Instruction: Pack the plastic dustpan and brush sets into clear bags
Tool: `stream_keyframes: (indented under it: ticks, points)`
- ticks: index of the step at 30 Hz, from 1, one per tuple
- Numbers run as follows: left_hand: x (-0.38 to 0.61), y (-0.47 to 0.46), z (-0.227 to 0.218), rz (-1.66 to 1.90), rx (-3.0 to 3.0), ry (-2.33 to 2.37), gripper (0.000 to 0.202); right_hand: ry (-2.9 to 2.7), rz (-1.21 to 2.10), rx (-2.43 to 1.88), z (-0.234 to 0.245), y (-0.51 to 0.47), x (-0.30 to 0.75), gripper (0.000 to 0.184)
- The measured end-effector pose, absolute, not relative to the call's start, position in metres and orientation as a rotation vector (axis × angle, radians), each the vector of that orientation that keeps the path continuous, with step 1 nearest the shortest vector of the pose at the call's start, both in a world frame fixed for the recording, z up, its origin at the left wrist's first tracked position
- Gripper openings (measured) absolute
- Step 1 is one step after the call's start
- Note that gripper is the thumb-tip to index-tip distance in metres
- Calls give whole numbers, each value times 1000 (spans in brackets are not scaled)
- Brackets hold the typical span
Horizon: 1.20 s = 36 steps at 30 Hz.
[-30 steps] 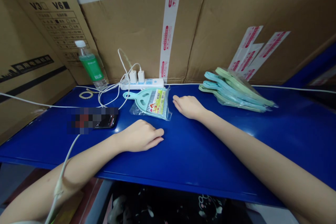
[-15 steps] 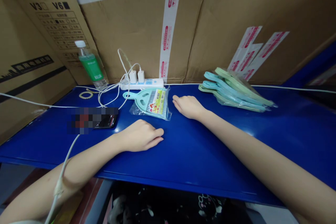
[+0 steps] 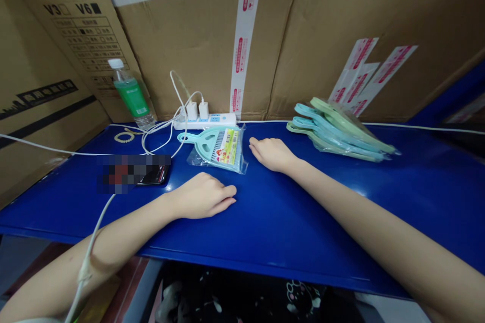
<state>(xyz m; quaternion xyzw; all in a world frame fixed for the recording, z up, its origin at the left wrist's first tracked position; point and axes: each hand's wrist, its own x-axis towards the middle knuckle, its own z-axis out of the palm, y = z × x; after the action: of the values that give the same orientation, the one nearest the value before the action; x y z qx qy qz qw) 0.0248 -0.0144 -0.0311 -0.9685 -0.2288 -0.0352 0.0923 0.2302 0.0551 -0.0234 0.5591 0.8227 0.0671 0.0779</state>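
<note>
My left hand [image 3: 204, 196] rests on the blue table in a loose fist, thumb towards the right, and nothing shows in it. Just beyond it lies a light-blue mini dustpan and brush set [image 3: 215, 147] in a clear bag with a printed card. To the right of that bag, and apart from it, my right hand [image 3: 271, 154] is also curled closed on the tabletop, its finger undersides hidden. Farther right, a pile of bagged green and blue dustpan sets [image 3: 337, 128] lies with the handles pointing left. Neither hand touches any of the sets.
Behind the bagged set stands a white power strip [image 3: 208, 121] with two chargers and tangled cables. A water bottle [image 3: 133, 96], a beaded bracelet [image 3: 124, 135] and a partly blurred phone [image 3: 155, 174] are at the left. Cardboard [image 3: 197, 40] walls the back. A white cable crosses my left forearm.
</note>
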Motion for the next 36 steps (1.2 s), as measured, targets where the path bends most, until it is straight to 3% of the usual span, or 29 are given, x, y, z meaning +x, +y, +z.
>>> stream_keyframes:
  ticks: [36]
  points:
    - [25,-15,-29,-82,-2890,-708,23,2466,197,1676,-23,54,230,38]
